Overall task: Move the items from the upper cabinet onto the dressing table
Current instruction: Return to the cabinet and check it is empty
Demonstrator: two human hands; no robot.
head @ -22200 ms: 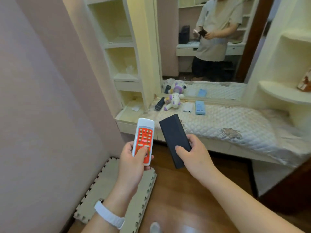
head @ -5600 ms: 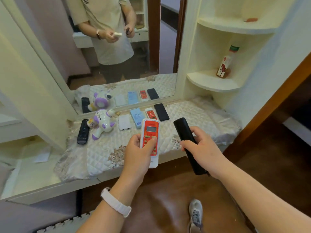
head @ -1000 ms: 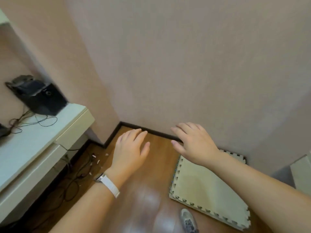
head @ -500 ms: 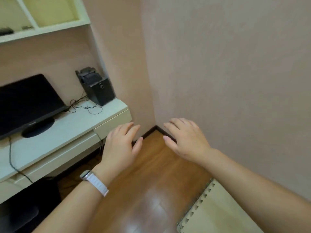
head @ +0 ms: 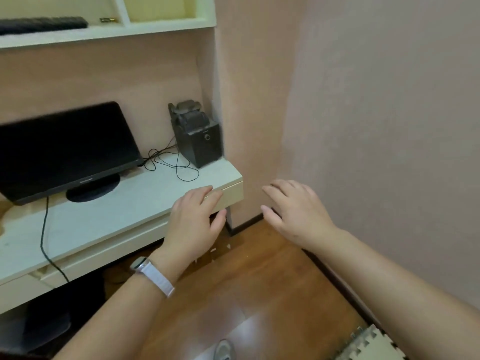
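Observation:
Both my hands are stretched out in front of me, holding nothing. My left hand [head: 193, 220], with a white watch band on the wrist, hovers flat over the front right corner of a white desk [head: 91, 222]. My right hand [head: 296, 211] hangs with relaxed fingers near the pink wall. At the top left is the upper cabinet shelf [head: 109, 33]. On it lie a long dark flat item [head: 42, 23] and a small brass-coloured item [head: 107, 20]. The dressing table is out of view.
On the desk stand a black monitor [head: 65, 149] and a black speaker [head: 196, 136], with loose thin cables [head: 171, 165] between them. A pink wall [head: 376, 126] closes the right side. The floor is wood, with a foam mat corner [head: 368, 345] at the bottom right.
My view has swung left from the wall corner to the desk and the cabinet shelf. Both hands stay held out with nothing in them; the remotes held earlier are gone from them.

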